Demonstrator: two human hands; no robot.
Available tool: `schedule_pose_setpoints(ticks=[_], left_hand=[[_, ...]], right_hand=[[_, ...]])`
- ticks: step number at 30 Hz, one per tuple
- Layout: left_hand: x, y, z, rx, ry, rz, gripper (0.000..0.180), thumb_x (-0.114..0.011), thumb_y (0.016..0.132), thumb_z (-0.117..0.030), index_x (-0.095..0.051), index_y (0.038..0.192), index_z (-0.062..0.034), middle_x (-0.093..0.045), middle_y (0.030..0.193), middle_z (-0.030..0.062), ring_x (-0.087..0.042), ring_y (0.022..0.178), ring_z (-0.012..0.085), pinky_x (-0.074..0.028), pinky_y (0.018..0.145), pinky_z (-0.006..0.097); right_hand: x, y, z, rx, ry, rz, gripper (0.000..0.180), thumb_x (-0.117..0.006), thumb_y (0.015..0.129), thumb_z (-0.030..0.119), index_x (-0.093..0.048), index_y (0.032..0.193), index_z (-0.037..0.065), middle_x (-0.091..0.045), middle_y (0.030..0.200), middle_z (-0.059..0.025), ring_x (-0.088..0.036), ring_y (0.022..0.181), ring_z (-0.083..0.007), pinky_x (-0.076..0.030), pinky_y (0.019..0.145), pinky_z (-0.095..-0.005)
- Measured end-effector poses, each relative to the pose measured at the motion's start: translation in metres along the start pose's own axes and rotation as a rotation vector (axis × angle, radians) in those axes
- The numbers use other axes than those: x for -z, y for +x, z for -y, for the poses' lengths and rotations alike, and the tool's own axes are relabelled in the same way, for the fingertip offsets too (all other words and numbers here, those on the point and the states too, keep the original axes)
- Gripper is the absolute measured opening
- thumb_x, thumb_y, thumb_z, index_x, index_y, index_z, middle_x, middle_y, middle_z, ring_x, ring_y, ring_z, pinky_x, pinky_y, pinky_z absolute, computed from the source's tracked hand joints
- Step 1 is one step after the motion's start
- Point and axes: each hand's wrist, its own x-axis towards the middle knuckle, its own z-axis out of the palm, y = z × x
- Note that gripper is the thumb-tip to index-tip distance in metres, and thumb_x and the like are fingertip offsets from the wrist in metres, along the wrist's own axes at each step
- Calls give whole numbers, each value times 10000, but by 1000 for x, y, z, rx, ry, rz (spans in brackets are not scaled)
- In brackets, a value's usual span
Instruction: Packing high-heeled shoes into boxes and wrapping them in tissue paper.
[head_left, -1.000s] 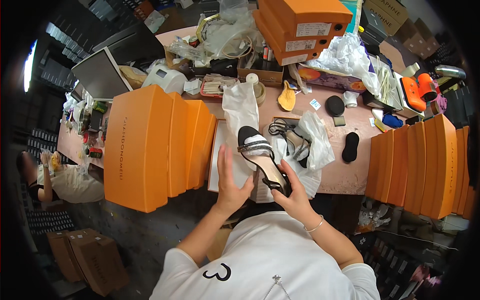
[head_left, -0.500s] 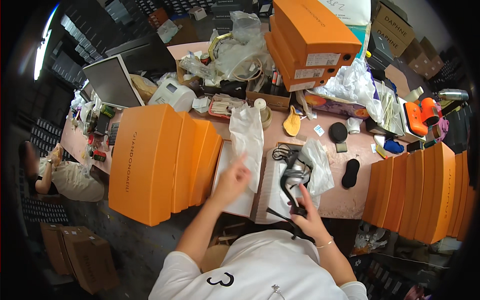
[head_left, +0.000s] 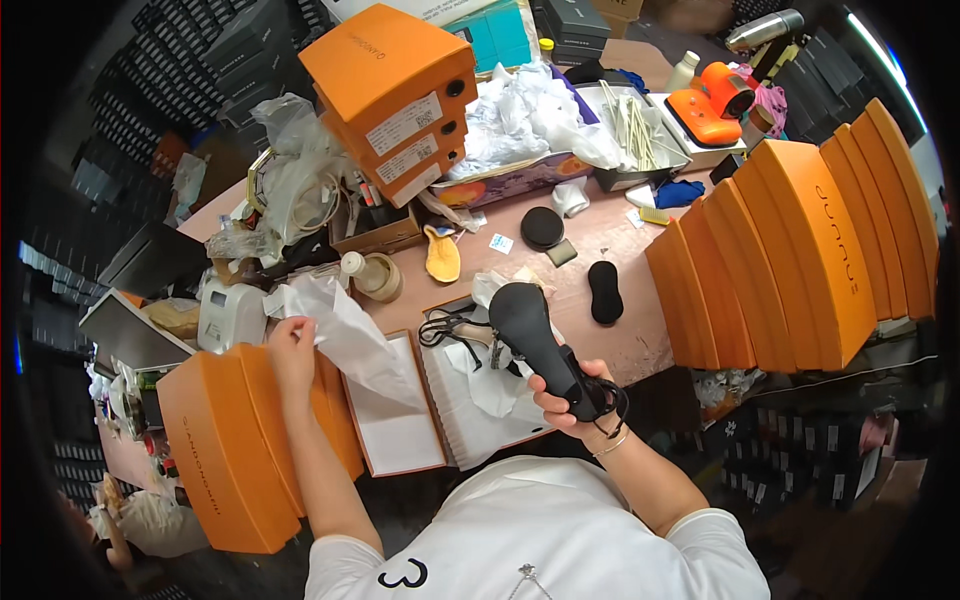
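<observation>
"Black-soled strappy shoe [head_left: 525, 322], underside up: which hand has it?"

"Right hand [head_left: 575, 408], fingers curled around the heel end. Its long axis runs from that grip away from the body and leftward, toe over the far right part of the white-lined open box [head_left: 448, 430]."

"And the left hand [head_left: 290, 345]?"

"Well off to the left, fingertips drawn together, seemingly pinching the far left end of a long, crinkled white tissue sheet [head_left: 345, 345]."

"How does the sheet lie against the shoe?"

"Left of it, well apart, slanting rightward and nearer the body over a shallow white-lined tray with an orange rim [head_left: 402, 430]. Another black strappy sandal [head_left: 472, 331] lies in the box between them. Left hand is nearer the sheet."
</observation>
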Motion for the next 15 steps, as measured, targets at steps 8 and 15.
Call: schedule_pose_setpoints(ticks=[8, 15], left_hand=[[10, -82, -53, -185, -422, 108, 343, -490, 933, -22, -547, 1270, 18, -534, 1307, 146, -529, 1114, 153, -429, 901, 254], [-28, -120, -62, -401, -214, 109, 321, -465, 862, 35, -507, 1173, 104, -436, 1395, 218, -478, 1221, 378, -397, 1006, 372]], right_hand=[[-9, 7, -33, -26, -63, -13, 541, -513, 884, 288, -376, 1391, 158, -485, 1116, -258, -506, 796, -277, -502, 608, -346], [-30, -4, -56, -312, -482, -105, 818, -585, 808, 319, -196, 1508, 156, -531, 1068, -252, -552, 697, -259, -493, 516, -309]])
